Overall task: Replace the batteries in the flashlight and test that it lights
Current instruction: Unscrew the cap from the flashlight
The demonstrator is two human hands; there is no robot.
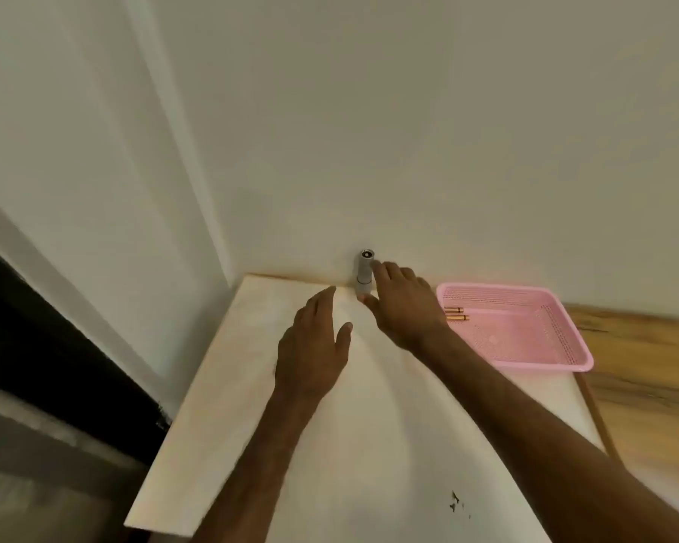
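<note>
A small grey flashlight (363,272) stands upright at the back edge of the pale table (251,386), against the wall. My right hand (402,307) reaches to it, with the index fingertip touching its upper side and the thumb tip at its base; the fingers are nearly straight, not wrapped round it. My left hand (314,339) hovers flat over the table just left of the flashlight, fingers relaxed and holding nothing. Two gold-coloured batteries (454,313) lie side by side in the left end of a pink mesh basket (526,346).
The white wall (408,131) rises directly behind the flashlight. The basket sits at the table's back right, overlapping a wooden surface (643,366). The table's left edge drops off to a dark floor (36,327). Small dark specks (456,503) lie near the front.
</note>
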